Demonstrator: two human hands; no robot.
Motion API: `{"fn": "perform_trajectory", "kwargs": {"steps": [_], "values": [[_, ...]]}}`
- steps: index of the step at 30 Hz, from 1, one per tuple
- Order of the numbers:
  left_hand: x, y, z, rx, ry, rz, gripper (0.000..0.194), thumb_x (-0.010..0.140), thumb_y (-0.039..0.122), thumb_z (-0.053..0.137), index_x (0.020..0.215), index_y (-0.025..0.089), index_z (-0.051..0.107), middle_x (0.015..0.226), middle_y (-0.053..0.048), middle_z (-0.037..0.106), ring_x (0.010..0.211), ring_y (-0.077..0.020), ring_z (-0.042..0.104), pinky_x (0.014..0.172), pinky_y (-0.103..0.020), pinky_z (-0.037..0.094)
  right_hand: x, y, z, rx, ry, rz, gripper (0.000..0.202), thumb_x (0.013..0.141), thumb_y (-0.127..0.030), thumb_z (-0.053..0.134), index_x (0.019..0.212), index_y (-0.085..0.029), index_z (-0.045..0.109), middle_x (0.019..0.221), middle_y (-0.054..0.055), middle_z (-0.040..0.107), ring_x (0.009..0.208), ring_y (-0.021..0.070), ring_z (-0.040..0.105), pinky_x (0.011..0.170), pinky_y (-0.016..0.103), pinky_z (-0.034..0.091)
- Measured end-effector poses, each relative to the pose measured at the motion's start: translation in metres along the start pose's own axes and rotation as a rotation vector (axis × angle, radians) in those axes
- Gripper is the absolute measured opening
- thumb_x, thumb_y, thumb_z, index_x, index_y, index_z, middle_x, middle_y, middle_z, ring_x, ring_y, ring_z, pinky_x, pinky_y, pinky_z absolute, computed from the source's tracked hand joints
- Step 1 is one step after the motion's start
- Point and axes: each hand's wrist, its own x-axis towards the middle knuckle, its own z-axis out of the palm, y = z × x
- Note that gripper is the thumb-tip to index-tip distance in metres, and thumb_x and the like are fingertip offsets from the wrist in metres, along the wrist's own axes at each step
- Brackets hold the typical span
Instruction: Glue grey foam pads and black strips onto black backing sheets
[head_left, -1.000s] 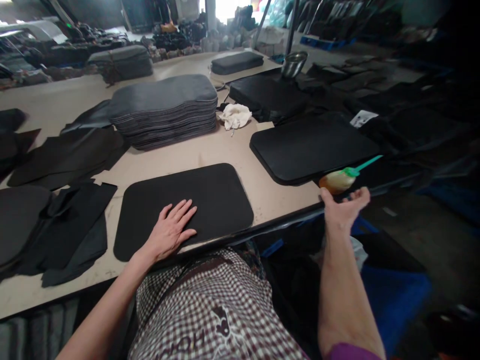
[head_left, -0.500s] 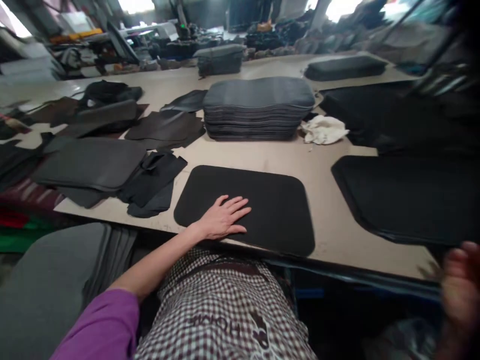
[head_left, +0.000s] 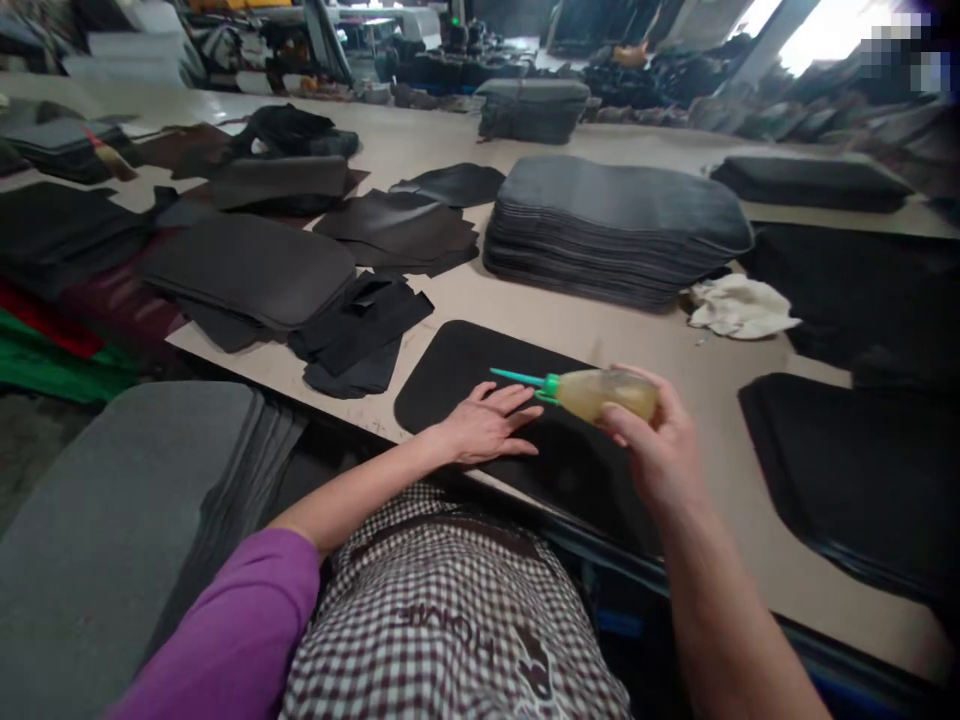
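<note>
A black mat with rounded corners [head_left: 450,365] lies flat along the table's near edge. My left hand [head_left: 491,425] rests on it, fingers spread and palm down. Above the mat, my right hand [head_left: 660,425] is wrapped round a squeeze bottle [head_left: 600,393] of yellowish liquid. The bottle is held nearly level, its thin green nozzle [head_left: 517,377] pointing left over the mat, just beyond my left fingers. Part of the mat is hidden behind my right hand and the bottle.
A tall stack of dark grey mats [head_left: 615,230] stands behind, with a crumpled white cloth [head_left: 741,305] beside it. Dark sheets [head_left: 255,265] and black scraps [head_left: 360,340] lie left. More black mats [head_left: 855,480] are at right; grey sheets [head_left: 127,510] hang below the table's left edge.
My right hand has come in from the far right edge and now holds the squeeze bottle over the mat. My left hand stays on the mat. The view has turned left.
</note>
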Motion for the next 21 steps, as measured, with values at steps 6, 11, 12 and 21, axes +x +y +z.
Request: {"fn": "perform_trajectory", "kwargs": {"steps": [6, 11, 12, 21], "values": [[-0.002, -0.003, 0.017, -0.039, -0.037, -0.098, 0.075, 0.104, 0.069, 0.037, 0.163, 0.022, 0.038, 0.168, -0.015, 0.041, 0.151, -0.0314, 0.045, 0.124, -0.045, 0.033, 0.020, -0.029, 0.081, -0.065, -0.353, -0.079, 0.062, 0.085, -0.059, 0.071, 0.136, -0.028, 0.057, 0.123, 0.007, 0.072, 0.109, 0.0311, 0.070, 0.094, 0.043, 0.059], [-0.004, 0.001, 0.006, 0.058, -0.041, -0.074, 0.068, 0.109, 0.054, 0.035, 0.161, 0.010, 0.039, 0.171, -0.016, 0.033, 0.160, -0.0324, 0.026, 0.129, -0.040, 0.027, 0.027, -0.036, 0.111, -0.122, -0.418, -0.154, 0.065, 0.081, -0.063, 0.077, 0.132, -0.028, 0.059, 0.120, 0.006, 0.072, 0.102, 0.0297, 0.069, 0.091, 0.045, 0.058], [-0.005, 0.002, 0.003, 0.066, -0.045, -0.082, 0.066, 0.109, 0.051, 0.036, 0.161, 0.012, 0.039, 0.170, -0.014, 0.035, 0.160, -0.0329, 0.026, 0.129, -0.041, 0.028, 0.028, -0.037, 0.114, -0.111, -0.421, -0.172, 0.065, 0.080, -0.063, 0.078, 0.131, -0.027, 0.059, 0.119, 0.006, 0.072, 0.101, 0.0296, 0.069, 0.091, 0.045, 0.058], [-0.008, 0.004, 0.008, -0.018, 0.075, -0.182, 0.066, 0.104, 0.042, 0.046, 0.161, 0.010, 0.037, 0.166, -0.015, 0.042, 0.160, -0.0373, 0.026, 0.131, -0.048, 0.028, 0.030, -0.040, 0.127, -0.118, -0.452, -0.373, 0.053, 0.086, -0.058, 0.077, 0.125, -0.027, 0.058, 0.118, 0.007, 0.068, 0.105, 0.0298, 0.067, 0.097, 0.046, 0.055]]}}
